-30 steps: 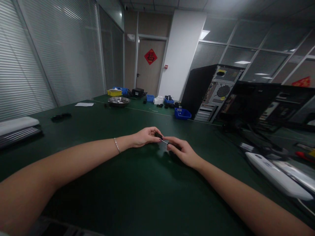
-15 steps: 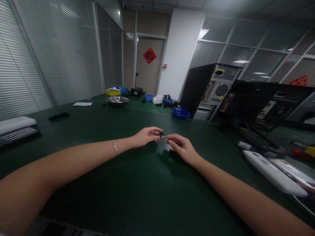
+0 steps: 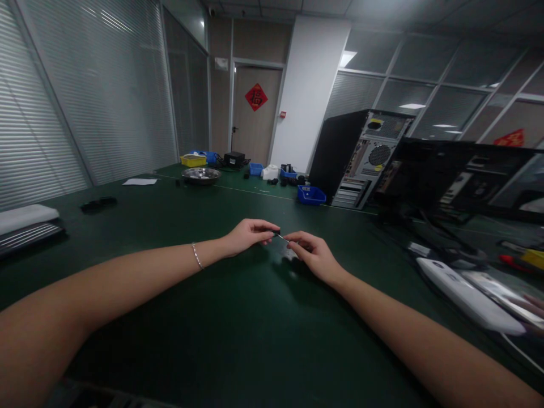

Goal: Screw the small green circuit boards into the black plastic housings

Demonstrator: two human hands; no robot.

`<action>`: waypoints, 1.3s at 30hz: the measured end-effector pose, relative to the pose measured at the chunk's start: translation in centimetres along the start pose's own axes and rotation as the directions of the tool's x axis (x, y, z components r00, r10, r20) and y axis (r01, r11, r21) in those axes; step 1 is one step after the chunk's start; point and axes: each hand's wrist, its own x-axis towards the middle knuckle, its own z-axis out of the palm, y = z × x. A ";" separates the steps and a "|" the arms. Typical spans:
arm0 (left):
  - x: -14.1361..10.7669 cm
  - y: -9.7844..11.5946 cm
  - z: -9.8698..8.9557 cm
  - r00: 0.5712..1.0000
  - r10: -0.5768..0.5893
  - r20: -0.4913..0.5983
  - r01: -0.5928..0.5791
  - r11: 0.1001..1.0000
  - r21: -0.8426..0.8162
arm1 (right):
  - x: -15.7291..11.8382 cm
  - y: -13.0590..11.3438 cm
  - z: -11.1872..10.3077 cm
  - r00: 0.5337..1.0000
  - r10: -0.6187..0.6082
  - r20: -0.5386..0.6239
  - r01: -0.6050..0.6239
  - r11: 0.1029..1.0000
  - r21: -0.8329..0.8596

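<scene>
Near the middle of the green table (image 3: 238,323), my left hand (image 3: 249,236) pinches a small dark part (image 3: 276,232) between thumb and fingers. My right hand (image 3: 313,253) is closed on a thin metal tool (image 3: 283,238), whose far end meets the dark part. Both hands are raised a little over the tabletop, fingertips close together. What exactly the part is cannot be made out. The tool's rear end is hidden in my right hand.
A steel bowl (image 3: 201,175) and a blue bin (image 3: 311,194) stand farther back. A computer tower (image 3: 361,158) rises at the right, with a white power strip (image 3: 470,294) nearer. Dark glasses-like object (image 3: 98,204) lies left. Another person's fingers show at the right edge.
The dark part in my left hand has turned slightly and is more covered by the fingers. The whole view has shifted a little; the tool stays in my right hand.
</scene>
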 end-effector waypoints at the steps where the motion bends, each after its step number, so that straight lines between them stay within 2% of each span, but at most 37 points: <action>1: 0.0 0.0 0.0 1.000 -0.003 0.002 0.003 1.000 -0.002 | 0.0 -0.1 0.0 1.000 0.005 0.004 -0.005 1.000 0.002; 13: -0.3 0.5 -0.1 0.996 -0.046 0.071 0.046 0.999 0.002 | -0.2 0.3 -0.2 0.992 0.063 0.111 -0.073 0.993 0.088; 18: -0.2 0.2 -0.2 0.993 -0.052 0.104 0.049 0.998 0.029 | -0.1 0.2 -0.2 0.991 0.080 0.112 -0.092 0.989 0.112; 29: 0.3 -0.5 0.0 0.993 -0.089 0.078 0.085 0.995 0.061 | -0.1 0.5 -0.1 0.990 0.099 0.101 -0.114 0.981 0.157; 35: 0.1 0.1 -0.3 0.991 -0.120 0.065 0.106 0.976 0.191 | 0.0 1.2 -0.1 0.995 0.097 0.035 -0.102 0.973 0.205; 39: -0.2 0.9 -0.2 0.984 -0.120 0.133 0.071 0.942 0.328 | 0.0 1.4 -0.2 0.994 0.107 0.014 -0.108 0.970 0.217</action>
